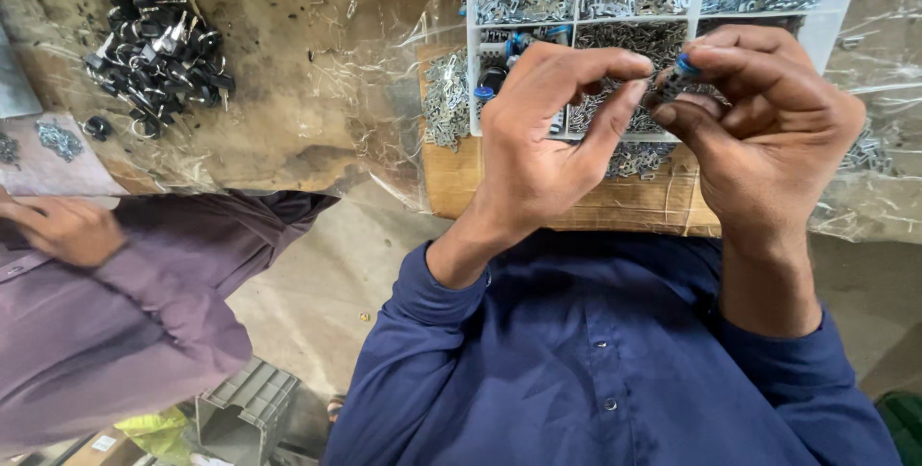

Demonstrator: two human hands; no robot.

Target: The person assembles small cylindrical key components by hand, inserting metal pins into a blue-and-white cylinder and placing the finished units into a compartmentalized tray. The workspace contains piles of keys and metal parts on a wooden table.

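My left hand point(552, 130) and my right hand point(768, 125) meet over a white compartment tray point(826, 29) of small metal clips. Between the fingertips of both hands sits a small dark part with a blue end point(680, 70). My right thumb and forefinger pinch it from above, and my left thumb and forefinger close on its other end. More blue-and-black parts point(499, 67) lie in the tray's left compartment, partly hidden behind my left hand. My dark blue shirt sleeves fill the lower view.
The tray rests on a brown cardboard box point(634, 202) at the edge of a worn bench covered in clear plastic point(317, 72). A heap of black clip parts point(158, 43) lies at far left. Another person's purple sleeve point(125, 331) and hand point(62, 229) are at lower left.
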